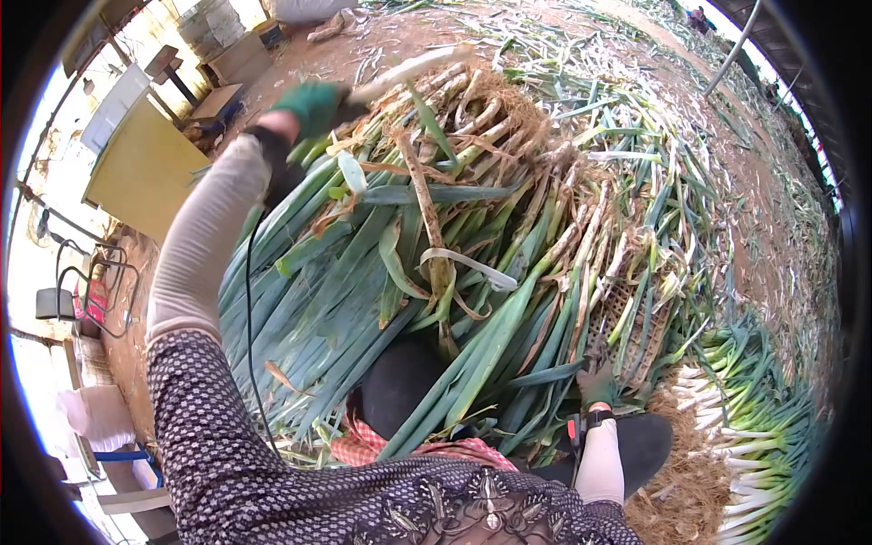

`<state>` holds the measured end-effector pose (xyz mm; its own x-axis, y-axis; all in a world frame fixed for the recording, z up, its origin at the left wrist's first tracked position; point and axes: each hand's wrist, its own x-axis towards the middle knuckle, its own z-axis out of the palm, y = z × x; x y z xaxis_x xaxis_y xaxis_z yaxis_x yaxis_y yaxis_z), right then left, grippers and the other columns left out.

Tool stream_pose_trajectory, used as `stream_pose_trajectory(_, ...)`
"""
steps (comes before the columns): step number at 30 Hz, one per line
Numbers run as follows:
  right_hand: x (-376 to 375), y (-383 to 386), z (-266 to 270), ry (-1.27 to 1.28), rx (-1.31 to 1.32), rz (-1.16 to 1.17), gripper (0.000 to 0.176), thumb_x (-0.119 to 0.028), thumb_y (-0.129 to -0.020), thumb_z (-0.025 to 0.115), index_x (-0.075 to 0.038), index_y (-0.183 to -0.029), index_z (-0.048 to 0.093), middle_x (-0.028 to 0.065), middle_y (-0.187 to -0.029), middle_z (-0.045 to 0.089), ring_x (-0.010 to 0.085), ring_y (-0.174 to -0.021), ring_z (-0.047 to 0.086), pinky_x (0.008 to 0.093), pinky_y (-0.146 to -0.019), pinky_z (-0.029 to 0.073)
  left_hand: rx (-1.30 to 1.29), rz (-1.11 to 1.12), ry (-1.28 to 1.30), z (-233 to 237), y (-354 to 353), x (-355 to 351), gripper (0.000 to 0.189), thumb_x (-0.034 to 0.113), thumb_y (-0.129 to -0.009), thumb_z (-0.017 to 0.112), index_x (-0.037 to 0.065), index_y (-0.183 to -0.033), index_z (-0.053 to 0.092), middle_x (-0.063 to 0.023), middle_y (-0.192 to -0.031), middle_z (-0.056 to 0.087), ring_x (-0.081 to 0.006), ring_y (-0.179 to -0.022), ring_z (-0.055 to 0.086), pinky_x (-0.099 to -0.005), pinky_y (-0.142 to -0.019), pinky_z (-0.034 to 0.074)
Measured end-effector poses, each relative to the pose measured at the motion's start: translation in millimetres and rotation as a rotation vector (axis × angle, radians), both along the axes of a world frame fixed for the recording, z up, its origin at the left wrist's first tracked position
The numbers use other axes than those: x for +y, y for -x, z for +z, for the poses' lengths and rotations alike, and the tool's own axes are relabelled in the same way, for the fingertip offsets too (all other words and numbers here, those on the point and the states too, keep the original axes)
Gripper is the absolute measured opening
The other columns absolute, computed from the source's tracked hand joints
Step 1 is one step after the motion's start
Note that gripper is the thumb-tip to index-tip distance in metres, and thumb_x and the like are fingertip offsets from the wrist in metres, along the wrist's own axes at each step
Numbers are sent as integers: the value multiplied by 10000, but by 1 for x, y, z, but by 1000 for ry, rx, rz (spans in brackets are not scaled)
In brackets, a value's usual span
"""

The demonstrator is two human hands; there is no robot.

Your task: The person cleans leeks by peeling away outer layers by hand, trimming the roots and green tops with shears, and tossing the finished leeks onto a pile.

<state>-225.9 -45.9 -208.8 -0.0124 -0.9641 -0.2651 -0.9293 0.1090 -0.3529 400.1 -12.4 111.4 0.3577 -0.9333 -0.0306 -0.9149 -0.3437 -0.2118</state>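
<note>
The left hand (313, 107), in a green glove, is stretched to the far left of the heap of leeks (454, 254). It is closed round a pale leek stalk (409, 68), which is gripped at one end and appears lifted above the others, pointing right. The grip seems chosen because the white shaft is firm where the leaves are limp.

The heap is laid over the lap with the rooted ends far and the green leaves near, so that each stalk can be taken at its root end by a reaching arm.

The right hand (595, 383), in a dark glove with a red strap at the wrist, is sunk among the leaves at the near right of the heap. Whether it is closed on anything cannot be told, since the fingers are hidden. The hands are well apart, one at each end of the heap.

A thin cable (247, 300) is run beside the left sleeve. White, bare leeks (754, 427) are stacked apart on the ground (763, 227) at the near right, probably so that they are not mixed with the earthy ones. A yellow board (145, 168) is seen at the far left.
</note>
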Motion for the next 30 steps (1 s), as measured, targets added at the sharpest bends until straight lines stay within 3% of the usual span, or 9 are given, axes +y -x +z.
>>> stream_pose_trajectory(3, -5, 1, -18, 46, -16, 27, 609, -312, -697, 709, 17, -1172, 515, 305, -1061, 636, 472, -1031, 602, 496, -877, 476, 190, -38, 127, 14, -7, -52, 622, 603, -919, 501, 19, -1028, 685, -188, -947, 699, -328, -892, 672, -441, -823, 508)
stream_pose_trajectory(5, -7, -11, -1, 166, -275, 84, 469, -213, -729, 700, -2, -1121, 551, 224, -984, 660, 363, -909, 656, 427, -803, 510, 305, 78, 201, 7, 18, -68, 609, 588, -891, 554, 23, -1082, 682, -190, -999, 701, -328, -932, 671, -435, -854, 510)
stream_pose_trajectory(10, 57, -129, 184, -144, -782, 622, 393, -127, -826, 680, -12, -1183, 564, 29, -920, 608, 98, -823, 575, 276, -711, 480, 418, 30, 97, -117, -49, -74, 377, 373, -863, 619, 58, -1055, 694, -155, -889, 711, -274, -768, 661, -370, -749, 513)
stream_pose_trajectory(14, 65, -180, 193, -107, -843, 790, 328, -155, -865, 657, -12, -1150, 580, -17, -824, 603, 55, -736, 557, 237, -669, 465, 566, 157, 297, -111, -58, -19, 301, 278, -900, 570, 49, -1054, 690, -121, -861, 711, -206, -773, 665, -352, -738, 519)
stream_pose_trajectory(17, 28, -201, 198, -524, -1064, 402, 353, -118, -867, 641, -17, -1202, 588, -11, -806, 616, 120, -697, 577, 260, -664, 490, 451, 222, 389, -109, -98, 15, 295, 256, -906, 552, 26, -1037, 680, -107, -856, 708, -180, -792, 663, -345, -750, 511)
stream_pose_trajectory(21, 44, -214, 198, -593, -1023, 573, 390, -190, -868, 661, -18, -1213, 605, -19, -787, 593, 75, -649, 539, 244, -592, 459, 340, 388, 380, -108, -142, 38, 365, 344, -919, 556, 15, -993, 693, -171, -877, 708, -263, -797, 657, -382, -767, 498)
stream_pose_trajectory(25, 0, -199, 173, -416, -1120, 190, 273, -202, -885, 647, 0, -1067, 624, 1, -759, 605, 99, -626, 607, 252, -564, 495, 292, 510, 223, -139, -155, 36, 486, 464, -935, 548, 7, -1016, 692, -219, -940, 704, -321, -845, 657, -392, -809, 484)
stream_pose_trajectory(26, 1, -193, 166, -361, -1089, 147, 195, -169, -886, 638, -27, -1019, 627, -11, -736, 590, 81, -602, 573, 243, -546, 466, 145, 404, 187, -169, -175, 30, 523, 501, -943, 534, 18, -1081, 679, -226, -1051, 689, -319, -955, 661, -377, -858, 478)
stream_pose_trajectory(30, -26, -130, 108, 65, -706, 182, 240, -204, -876, 664, -5, -1000, 611, -1, -769, 597, 105, -650, 556, 259, -598, 469, 314, 116, 37, -218, -162, 14, 514, 456, -981, 468, 64, -1305, 547, -227, -1185, 639, -307, -1119, 604, -397, -991, 429)
